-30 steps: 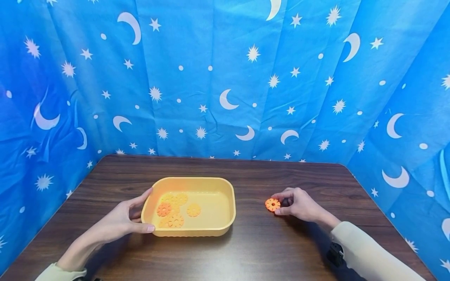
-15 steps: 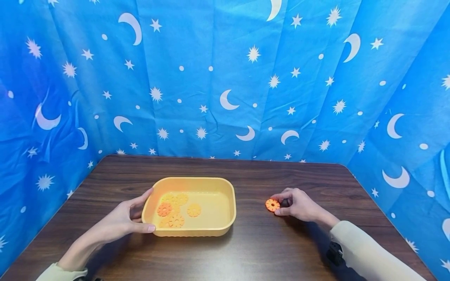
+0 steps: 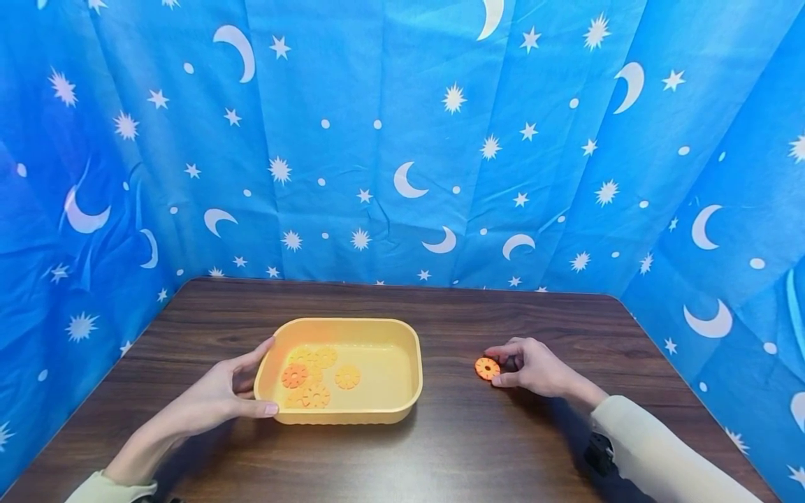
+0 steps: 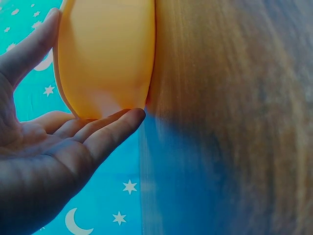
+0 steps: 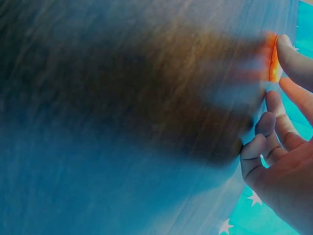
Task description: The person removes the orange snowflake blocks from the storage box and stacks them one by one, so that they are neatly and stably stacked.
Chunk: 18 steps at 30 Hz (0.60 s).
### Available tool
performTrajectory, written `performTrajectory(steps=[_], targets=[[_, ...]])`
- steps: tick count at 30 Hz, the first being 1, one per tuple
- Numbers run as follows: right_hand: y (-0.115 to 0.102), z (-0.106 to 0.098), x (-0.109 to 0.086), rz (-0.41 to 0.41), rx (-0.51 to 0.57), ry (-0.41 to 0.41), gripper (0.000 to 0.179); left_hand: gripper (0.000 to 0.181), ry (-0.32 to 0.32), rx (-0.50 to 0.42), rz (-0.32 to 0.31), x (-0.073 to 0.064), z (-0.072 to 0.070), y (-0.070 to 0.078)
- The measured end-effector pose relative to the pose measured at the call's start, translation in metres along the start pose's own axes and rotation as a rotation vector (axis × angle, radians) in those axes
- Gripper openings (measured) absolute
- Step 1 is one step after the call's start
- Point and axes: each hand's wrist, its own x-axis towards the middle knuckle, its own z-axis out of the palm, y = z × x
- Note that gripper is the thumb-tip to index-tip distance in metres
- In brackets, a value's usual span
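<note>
Little visibly changes in the last second: my right hand (image 3: 534, 367) pinches a notched orange plastic disc (image 3: 482, 369) right of the yellow rectangular plastic tub (image 3: 342, 417), whose left end my left hand (image 3: 210, 395) grips; work seems paused.

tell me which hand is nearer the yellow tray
Left. The left hand holds the yellow tray by its left end; the right hand is apart from it, off to its right, pinching an orange disc.
</note>
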Motion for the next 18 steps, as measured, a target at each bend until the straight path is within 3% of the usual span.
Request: performTrajectory(steps=[9, 18], targets=[[-0.01, -0.009, 0.003, 0.003, -0.033, 0.005, 0.047, 0.115, 0.005, 0.006, -0.012, -0.001, 0.001, 0.002], [-0.041, -0.02, 0.017, -0.081, -0.069, -0.001, 0.042, 0.115, 0.009, 0.023, -0.022, -0.001, 0.001, 0.003]])
